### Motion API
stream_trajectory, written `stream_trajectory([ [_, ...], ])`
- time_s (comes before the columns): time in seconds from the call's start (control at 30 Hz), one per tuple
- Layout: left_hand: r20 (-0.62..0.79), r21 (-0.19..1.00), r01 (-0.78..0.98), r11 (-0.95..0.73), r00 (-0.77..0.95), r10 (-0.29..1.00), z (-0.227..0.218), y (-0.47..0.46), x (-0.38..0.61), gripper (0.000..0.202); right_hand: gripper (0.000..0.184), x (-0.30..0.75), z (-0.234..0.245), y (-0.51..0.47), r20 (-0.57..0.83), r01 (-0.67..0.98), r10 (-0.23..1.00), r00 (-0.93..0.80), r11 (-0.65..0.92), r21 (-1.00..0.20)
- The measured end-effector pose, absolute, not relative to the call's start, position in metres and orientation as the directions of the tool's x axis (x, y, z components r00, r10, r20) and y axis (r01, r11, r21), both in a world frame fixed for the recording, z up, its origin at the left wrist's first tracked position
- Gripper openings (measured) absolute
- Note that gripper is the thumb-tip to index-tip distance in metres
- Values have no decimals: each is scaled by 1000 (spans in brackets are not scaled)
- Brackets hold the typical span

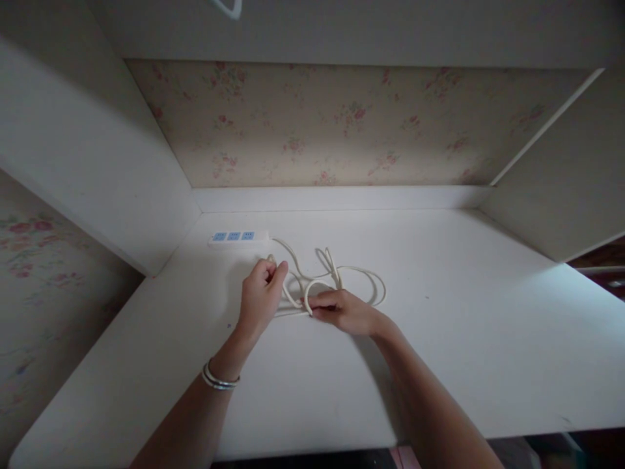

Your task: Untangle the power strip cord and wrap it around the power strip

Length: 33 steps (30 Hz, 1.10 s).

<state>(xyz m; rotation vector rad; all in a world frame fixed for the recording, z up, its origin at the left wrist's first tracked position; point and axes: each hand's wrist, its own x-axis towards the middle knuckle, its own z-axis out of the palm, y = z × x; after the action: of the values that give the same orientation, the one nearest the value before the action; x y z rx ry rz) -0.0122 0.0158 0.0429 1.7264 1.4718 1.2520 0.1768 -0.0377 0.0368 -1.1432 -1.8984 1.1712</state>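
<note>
A white power strip [239,239] with blue socket faces lies at the back left of the desk. Its cream power cord [361,268] runs from the right end and spreads in loose loops. My left hand [262,290], closed in a fist just in front of the strip, grips part of the cord. To its right, my right hand [344,311] pinches a loop of the same cord between thumb and fingers, low over the desk. The cord's plug cannot be made out.
The white desk [469,365] is bounded by a floral-papered back wall [322,130] and white side panels [97,143] at left and right. A shelf [351,32] overhangs the back. Dark and pink items show below the front edge.
</note>
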Motion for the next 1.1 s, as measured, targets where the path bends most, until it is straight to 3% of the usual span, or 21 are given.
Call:
stream_trajectory([
  [0.1, 320, 867, 403, -293, -2, 947, 46, 8, -11, 29, 20, 176, 36, -37, 61, 337, 910, -409, 213, -917],
  [0.23, 381, 801, 472, -369, 74, 922, 48, 1, -13, 27, 21, 173, 31, -35, 150, 340, 934, -325, 264, -903],
  [0.43, 544, 539, 548, -640, 353, 761, 47, -6, -6, 16, 23, 169, 23, -30, 243, 448, 960, -135, 278, -849],
  [0.53, 631, 363, 637, -680, 370, 682, 43, -8, -1, 13, 25, 167, 24, -30, 249, 453, 961, -118, 275, -848],
  [0.63, 679, 274, 732, -624, 313, 665, 40, -9, 0, 15, 33, 165, 28, -32, 242, 456, 964, -112, 266, -849],
  [0.9, 681, 235, 790, -566, 282, 676, 34, -3, 0, 16, 38, 166, 30, -36, 143, 290, 989, -35, 147, -945],
  [1.03, 679, 302, 764, -571, 248, 691, 31, 2, -2, 22, 31, 173, 30, -37, 60, 111, 998, 20, 57, -992],
  [1.1, 639, 396, 758, -519, 179, 748, 29, 7, -5, 23, 29, 179, 31, -37, 55, -25, 998, 19, 56, -998],
])
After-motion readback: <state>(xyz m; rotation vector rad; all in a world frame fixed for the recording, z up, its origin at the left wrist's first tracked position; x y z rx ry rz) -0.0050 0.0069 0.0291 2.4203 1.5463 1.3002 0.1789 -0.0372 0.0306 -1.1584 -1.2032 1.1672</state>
